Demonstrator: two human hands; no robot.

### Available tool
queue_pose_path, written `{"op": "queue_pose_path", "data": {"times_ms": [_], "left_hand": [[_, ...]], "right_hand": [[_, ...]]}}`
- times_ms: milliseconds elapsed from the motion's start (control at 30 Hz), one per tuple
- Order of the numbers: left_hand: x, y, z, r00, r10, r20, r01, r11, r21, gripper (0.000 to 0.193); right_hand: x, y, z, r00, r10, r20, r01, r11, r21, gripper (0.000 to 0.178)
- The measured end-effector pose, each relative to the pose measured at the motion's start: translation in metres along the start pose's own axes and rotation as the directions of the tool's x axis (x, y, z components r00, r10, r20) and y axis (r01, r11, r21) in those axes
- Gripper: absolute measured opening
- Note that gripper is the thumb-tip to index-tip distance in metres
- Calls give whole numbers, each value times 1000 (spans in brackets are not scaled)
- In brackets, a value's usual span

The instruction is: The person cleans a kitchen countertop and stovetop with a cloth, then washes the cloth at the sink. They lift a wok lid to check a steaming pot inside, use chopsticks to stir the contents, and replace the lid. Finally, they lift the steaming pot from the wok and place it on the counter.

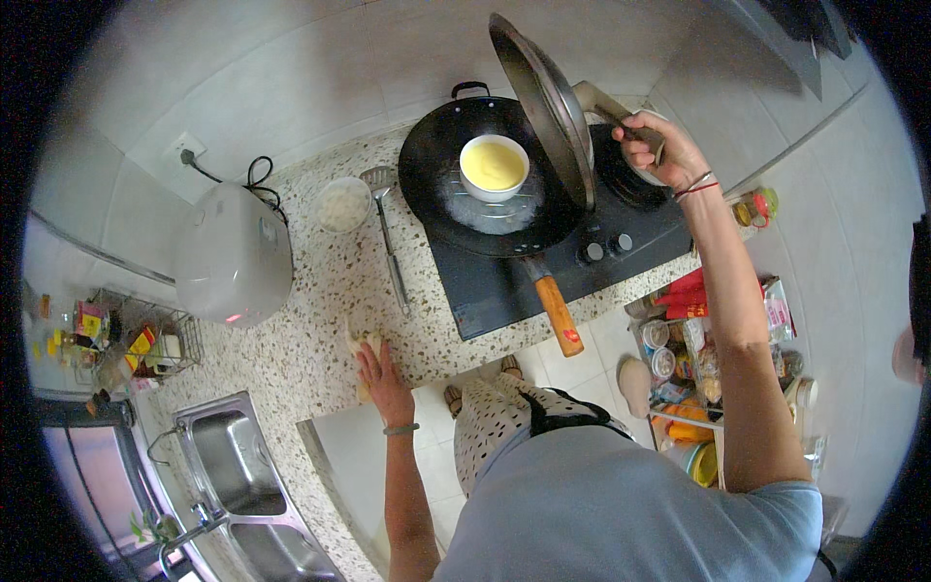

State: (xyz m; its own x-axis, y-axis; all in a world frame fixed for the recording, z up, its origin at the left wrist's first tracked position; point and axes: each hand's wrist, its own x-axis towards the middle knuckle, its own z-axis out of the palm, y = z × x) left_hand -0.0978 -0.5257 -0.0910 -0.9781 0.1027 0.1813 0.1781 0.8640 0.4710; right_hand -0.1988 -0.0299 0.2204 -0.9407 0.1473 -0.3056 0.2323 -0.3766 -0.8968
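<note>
A long handle is in the grip of my right hand (664, 150), its fingers closed round it. This handle belongs to a metal lid (543, 107), tipped nearly on edge over the right side of a black wok (427, 170). Inside the wok a white bowl (494, 190) of smooth yellow food stands on a wire rack, above whitish, bubbly-looking water. On the speckled counter, near its front edge, my left hand (386, 390) lies with fingers stretched over a pale cloth (363, 341). The hand hides part of the cloth.
Left of the wok lie a slotted spatula (391, 242) and a bowl of white food (343, 205). A white appliance (233, 257) stands farther left, near a steel sink (233, 456). The wok's wooden handle (557, 312) juts past the black stove (475, 306). Packed shelves (689, 422) stand at right.
</note>
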Motion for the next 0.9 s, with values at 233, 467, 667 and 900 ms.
{"op": "queue_pose_path", "data": {"times_ms": [233,467,667,900], "left_hand": [[-17,30,-7,997,-15,78,10,998,66,60],[-19,27,-5,999,6,39,-4,998,-57,46],[-16,31,-7,999,-24,37,26,998,-64,43],[-17,26,-4,1000,6,7,-5,999,-51,46]], "right_hand": [[0,9,46,981,-163,-108,102,899,-426,17],[8,-11,34,999,33,-3,-33,987,-154,14],[16,-24,17,981,153,122,-165,982,97,18],[4,9,58,956,-253,-151,123,808,-576,39]]}}
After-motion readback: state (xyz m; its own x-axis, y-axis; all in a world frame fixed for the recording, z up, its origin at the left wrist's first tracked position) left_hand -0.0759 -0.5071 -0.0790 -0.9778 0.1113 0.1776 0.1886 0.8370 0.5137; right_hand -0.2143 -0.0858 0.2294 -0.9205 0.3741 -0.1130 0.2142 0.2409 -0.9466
